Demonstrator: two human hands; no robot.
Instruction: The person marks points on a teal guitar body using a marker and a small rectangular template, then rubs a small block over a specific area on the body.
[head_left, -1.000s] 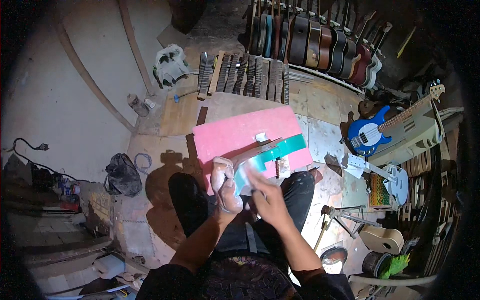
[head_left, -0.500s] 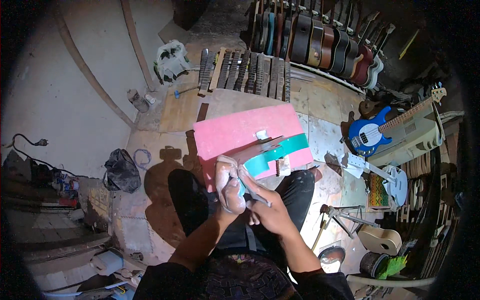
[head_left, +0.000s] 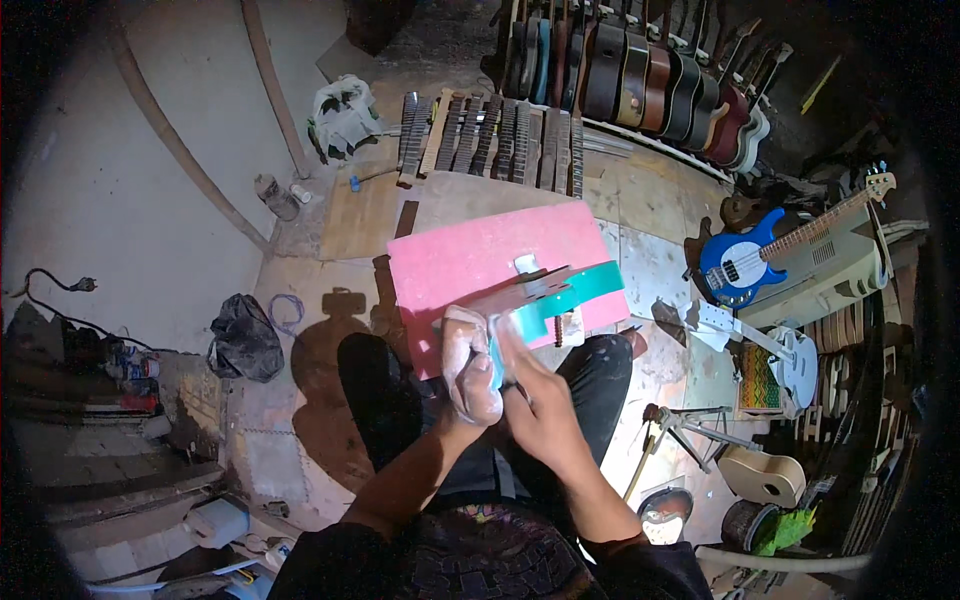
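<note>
My left hand [head_left: 466, 362], dusted white, is wrapped round the near end of a long teal-edged piece [head_left: 598, 284] with notches and a greyish flat side. This piece slants up to the right over a pink board [head_left: 480, 238] that rests by my knees. Against the piece's near side presses my right hand [head_left: 545, 405], its fingertips smeared by motion. A thin grey strip, plain earlier under that hand, now shows only as a blur at the fingers. On the board lie a small white block [head_left: 526, 264] and a pale block with a brown ridged edge [head_left: 570, 328].
Several fretted necks [head_left: 485, 140] lie in a row beyond the board. Guitars [head_left: 655, 85] hang on a rack behind them. At the right are a blue bass guitar [head_left: 740, 265], a tripod stand [head_left: 685, 435] and a small wooden guitar body [head_left: 762, 477]. A black bag [head_left: 246, 340] sits left.
My right hand has slid up and forward along the teal-edged piece. Both hands and the piece have shifted slightly to the right.
</note>
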